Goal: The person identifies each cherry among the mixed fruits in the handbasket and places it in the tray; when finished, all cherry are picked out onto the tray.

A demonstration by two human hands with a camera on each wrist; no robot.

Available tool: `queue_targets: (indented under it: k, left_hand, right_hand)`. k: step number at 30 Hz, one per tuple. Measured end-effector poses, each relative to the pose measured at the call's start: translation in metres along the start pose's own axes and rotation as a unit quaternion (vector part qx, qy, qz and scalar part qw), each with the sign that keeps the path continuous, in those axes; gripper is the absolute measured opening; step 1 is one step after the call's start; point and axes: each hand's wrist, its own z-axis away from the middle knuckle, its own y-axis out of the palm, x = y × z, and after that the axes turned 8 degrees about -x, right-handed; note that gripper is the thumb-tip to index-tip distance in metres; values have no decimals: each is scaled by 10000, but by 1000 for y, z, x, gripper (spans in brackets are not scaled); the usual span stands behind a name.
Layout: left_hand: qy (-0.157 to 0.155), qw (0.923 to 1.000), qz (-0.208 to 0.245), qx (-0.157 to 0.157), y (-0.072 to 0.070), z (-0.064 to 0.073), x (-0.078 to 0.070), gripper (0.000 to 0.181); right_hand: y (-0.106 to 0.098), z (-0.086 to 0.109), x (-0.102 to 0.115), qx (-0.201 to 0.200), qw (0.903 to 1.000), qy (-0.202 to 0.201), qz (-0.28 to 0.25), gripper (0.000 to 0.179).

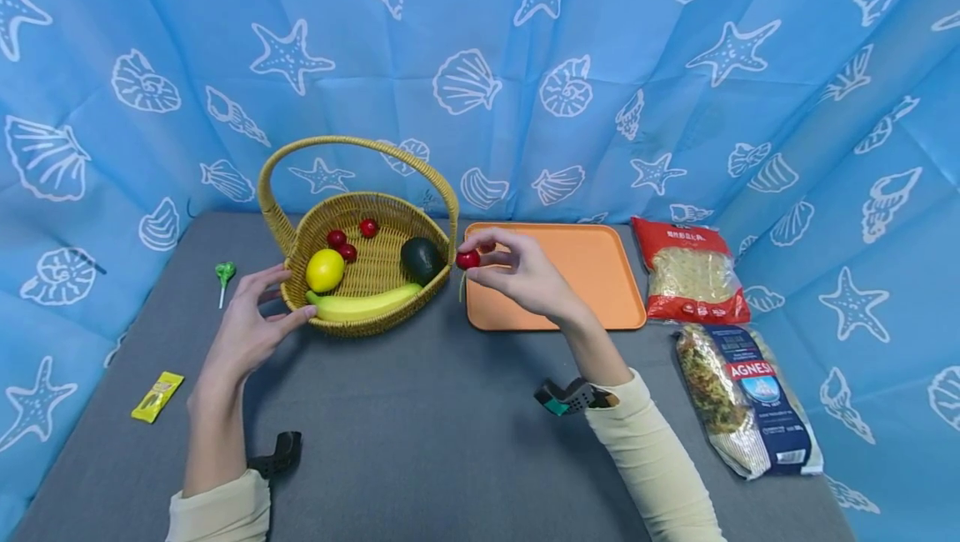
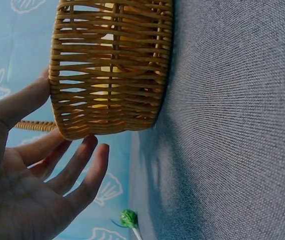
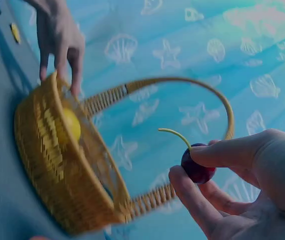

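My right hand (image 1: 525, 275) pinches a dark red cherry (image 3: 198, 164) by thumb and fingertips, just right of the basket's rim. Its thin green stem (image 3: 175, 132) sticks out; in the head view, another bit of red shows between the fingers. At the left end of the wicker basket (image 1: 375, 327), my left hand (image 1: 251, 321) holds the rim, with the thumb on the front and the fingers around the side. Inside lie a lemon (image 1: 326, 270), a banana (image 1: 367, 305), an avocado (image 1: 422, 260) and a few cherries (image 1: 368, 228).
Behind the right hand lies an orange tray (image 1: 592, 275). A red food packet (image 1: 693, 271) and a pasta bag (image 1: 746, 400) lie at the right. Left of the basket are a green lollipop (image 1: 225, 271) and a small yellow packet (image 1: 157, 397). The basket's tall handle (image 1: 352, 140) arches over it.
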Motion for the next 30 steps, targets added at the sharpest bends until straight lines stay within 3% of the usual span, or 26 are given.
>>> queue_targets:
  k: [2, 7, 15, 24, 30]
  left_hand:
    - [-5, 10000, -10, -13, 0, 0, 0, 85]
    - [4, 10000, -12, -45, 1, 0, 0, 84]
    - [-35, 10000, -30, -59, 0, 0, 1, 84]
    - [31, 10000, -29, -45, 0, 0, 1, 84]
    - [0, 10000, 6, -49, 0, 0, -1, 83]
  right_hand:
    - [-12, 4, -8, -194, 9997, -55, 154, 30]
    - [-39, 6, -37, -994, 9933, 392, 431, 34]
    - [-69, -4, -100, -2110, 9674, 1120, 842, 41]
    - [-76, -21, -141, -2657, 9470, 1466, 1049, 39]
    - [-79, -27, -152, -2740, 9467, 1519, 743, 42]
